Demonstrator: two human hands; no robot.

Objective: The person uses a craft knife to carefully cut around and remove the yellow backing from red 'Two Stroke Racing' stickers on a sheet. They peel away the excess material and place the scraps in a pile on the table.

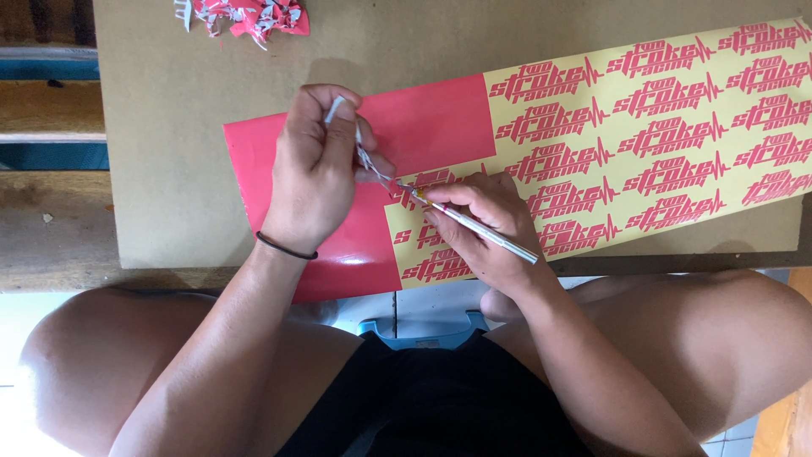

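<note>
A long sheet of red vinyl stickers [643, 127] lies across a brown board [186, 127]. Its right part shows red logos on pale yellow backing; its left part [423, 123] is still solid red. My left hand [317, 169] pinches a thin strip of peeled red vinyl [365, 156] and lifts it off the sheet. My right hand [482, 224] holds a slim silver craft knife [486, 230] like a pen, its tip touching the sheet where the strip comes away. A black band circles my left wrist.
A heap of peeled red vinyl scraps [249, 15] lies at the board's far edge. The board rests on a wooden bench [51, 228]. My bare knees sit below the board, with a blue plastic stool [423, 332] between them on a tiled floor.
</note>
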